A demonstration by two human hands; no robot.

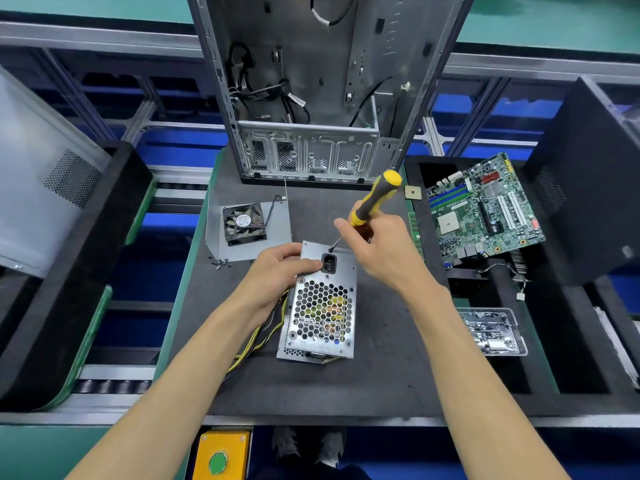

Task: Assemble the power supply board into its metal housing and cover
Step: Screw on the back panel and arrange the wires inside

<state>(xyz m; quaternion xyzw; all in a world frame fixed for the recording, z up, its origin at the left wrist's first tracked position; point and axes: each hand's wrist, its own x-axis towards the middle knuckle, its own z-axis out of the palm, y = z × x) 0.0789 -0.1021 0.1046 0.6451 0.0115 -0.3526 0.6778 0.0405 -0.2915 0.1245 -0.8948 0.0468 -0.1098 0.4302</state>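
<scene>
We see the power supply housing (320, 303) mid-mat, long axis running away from us, honeycomb grille up. Our left hand (277, 271) grips its far-left end; our right hand (377, 244) grasps a yellow screwdriver (372, 202), tip beside the socket (329, 264). Fan plate (247, 226) lies behind-left, loose screws (220, 263) nearby, computer case (311, 98) beyond, motherboard (485, 209) right.

Bright, even overhead light; shadows under the forearms are faint and soft. The metal case (311, 81) shows mild glare. Wide-angle distortion bends the frame edges, and the corners look slightly soft; the centre is sharp.
</scene>
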